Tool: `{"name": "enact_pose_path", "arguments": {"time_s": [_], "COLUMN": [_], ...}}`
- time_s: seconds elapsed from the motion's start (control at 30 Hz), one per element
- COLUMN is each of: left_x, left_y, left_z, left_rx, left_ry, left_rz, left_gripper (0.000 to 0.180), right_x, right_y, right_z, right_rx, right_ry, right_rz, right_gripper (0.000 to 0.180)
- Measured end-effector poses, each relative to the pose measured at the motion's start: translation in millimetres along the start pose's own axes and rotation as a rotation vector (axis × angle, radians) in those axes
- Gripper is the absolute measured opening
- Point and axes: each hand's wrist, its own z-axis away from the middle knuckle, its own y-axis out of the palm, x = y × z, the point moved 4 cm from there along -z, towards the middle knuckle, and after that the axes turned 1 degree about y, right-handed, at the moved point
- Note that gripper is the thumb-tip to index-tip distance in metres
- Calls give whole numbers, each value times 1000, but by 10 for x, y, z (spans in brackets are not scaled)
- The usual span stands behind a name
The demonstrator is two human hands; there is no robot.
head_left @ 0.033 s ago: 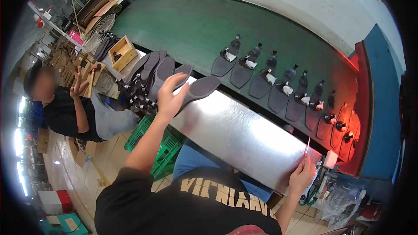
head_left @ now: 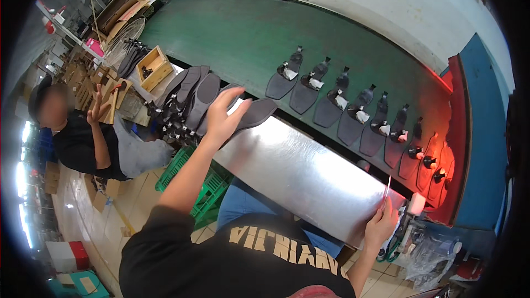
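Note:
My left hand (head_left: 225, 116) is over a dark grey shoe sole (head_left: 258, 112) at the left end of a shiny metal tabletop (head_left: 309, 168). Its fingers are stretched out and the thumb stands apart, with nothing seen pinched between them. Whether the palm touches the sole I cannot tell. A pile of similar soles (head_left: 205, 89) with black strap parts lies just left of that hand. Near the right end of the tabletop, my right hand (head_left: 382, 223) is closed on a thin pointed tool (head_left: 387, 187), its tip pointing up; its exact kind is unclear.
Beyond the tabletop runs a green conveyor belt (head_left: 221, 27) bearing a row of dark sandal soles (head_left: 326, 107) with straps and white wads. A red-lit blue housing (head_left: 488, 138) stands at its right end. A wooden box (head_left: 154, 69), green crate (head_left: 207, 185) and seated person (head_left: 94, 138) are left.
The view has shifted very slightly. My left hand is a little farther right over the sole, and the row of soles on the belt sits slightly left in the picture.

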Motion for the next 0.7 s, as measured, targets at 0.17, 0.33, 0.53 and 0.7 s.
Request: {"name": "enact_pose_path", "arguments": {"time_s": [0.17, 0.33, 0.53, 0.7], "left_x": [720, 815, 700, 761], "left_y": [1013, 1532, 1517, 1568], "left_z": [-1030, -1439, -1114, -1098], "left_rx": [56, 435, 158, -42], "left_ry": [44, 68, 136, 59], "left_rz": [-264, -264, -347, -114], "left_gripper": [47, 40, 32, 24], "right_x": [36, 146, 71, 276], "right_y": [-73, -324, -467, -448], "right_z": [-12, 144, 245, 131], "right_rx": [-3, -148, -234, -248], "right_ry": [-11, -63, -49, -136], "right_rz": [35, 11, -64, -139], "right_gripper": [53, 52, 45, 41]}}
